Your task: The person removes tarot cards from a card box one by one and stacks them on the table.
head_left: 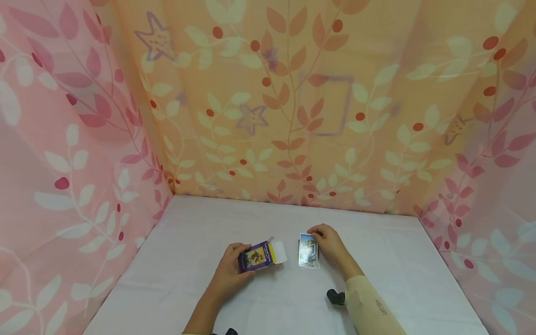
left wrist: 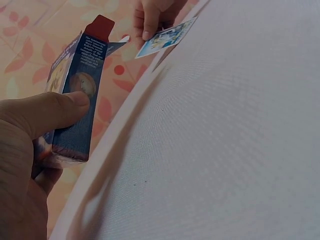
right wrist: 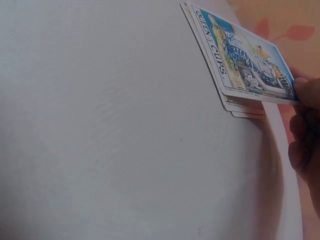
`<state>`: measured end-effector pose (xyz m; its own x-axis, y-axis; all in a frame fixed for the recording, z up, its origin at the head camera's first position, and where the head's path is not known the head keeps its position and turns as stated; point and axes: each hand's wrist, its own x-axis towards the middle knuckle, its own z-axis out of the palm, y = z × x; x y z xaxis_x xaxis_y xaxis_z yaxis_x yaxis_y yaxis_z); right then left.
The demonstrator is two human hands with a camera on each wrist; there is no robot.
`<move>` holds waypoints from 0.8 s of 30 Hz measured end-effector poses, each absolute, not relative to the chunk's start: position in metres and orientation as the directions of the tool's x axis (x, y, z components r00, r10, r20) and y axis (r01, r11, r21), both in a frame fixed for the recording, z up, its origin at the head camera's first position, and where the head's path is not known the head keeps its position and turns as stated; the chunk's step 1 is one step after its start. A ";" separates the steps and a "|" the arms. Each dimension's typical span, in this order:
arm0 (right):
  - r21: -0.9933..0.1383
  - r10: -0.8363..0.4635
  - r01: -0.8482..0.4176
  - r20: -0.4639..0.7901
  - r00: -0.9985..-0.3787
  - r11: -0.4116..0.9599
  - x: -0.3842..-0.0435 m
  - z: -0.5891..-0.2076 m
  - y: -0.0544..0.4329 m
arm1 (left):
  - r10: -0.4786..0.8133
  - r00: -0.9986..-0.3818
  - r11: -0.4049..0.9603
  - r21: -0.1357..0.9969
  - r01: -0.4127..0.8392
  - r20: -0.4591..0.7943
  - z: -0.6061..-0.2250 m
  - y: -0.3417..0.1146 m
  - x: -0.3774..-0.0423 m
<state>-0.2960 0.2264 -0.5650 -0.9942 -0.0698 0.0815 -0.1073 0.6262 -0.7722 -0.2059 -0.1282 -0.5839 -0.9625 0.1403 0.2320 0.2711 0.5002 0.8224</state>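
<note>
My left hand [head_left: 230,271] grips a small purple card box [head_left: 254,257] by its sides, thumb along the narrow edge. The box's white end flap [head_left: 278,251] hangs open toward the right. In the left wrist view the printed side panel [left wrist: 82,95] faces the camera, with the thumb across it. To the right of the box, my right hand [head_left: 331,244] pinches a picture card [head_left: 308,251] at its far right corner. In the right wrist view this tarot card [right wrist: 250,57] reads "Queen of Cups", tilted over several other cards [right wrist: 240,111] lying on the table.
White cloth covers the table [head_left: 201,223]. Patterned curtains [head_left: 293,116] enclose the back and both sides. A black device [head_left: 336,297] sits at the right wrist beside the beige sleeve [head_left: 370,304], and another black piece [head_left: 231,331] shows at the bottom edge near the left forearm.
</note>
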 end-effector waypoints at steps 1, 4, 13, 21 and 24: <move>-0.775 -0.068 -0.104 0.078 -0.995 0.624 -0.296 -0.566 0.227 | 0.140 -0.963 0.499 0.824 0.270 0.231 -0.584 -0.128 -0.206; -0.779 -0.067 -0.104 0.080 -0.995 0.618 -0.298 -0.570 0.228 | 0.138 -0.964 0.497 0.826 0.266 0.227 -0.584 -0.128 -0.206; -0.768 -0.071 -0.121 0.098 -0.993 0.629 -0.302 -0.581 0.230 | 0.139 -0.965 0.499 0.826 0.262 0.222 -0.583 -0.129 -0.206; -0.746 -0.072 -0.131 0.111 -0.991 0.653 -0.304 -0.585 0.229 | 0.145 -0.961 0.490 0.826 0.277 0.236 -0.585 -0.129 -0.206; -0.730 -0.084 -0.149 0.125 -0.989 0.667 -0.304 -0.585 0.229 | 0.147 -0.960 0.486 0.828 0.279 0.237 -0.586 -0.129 -0.207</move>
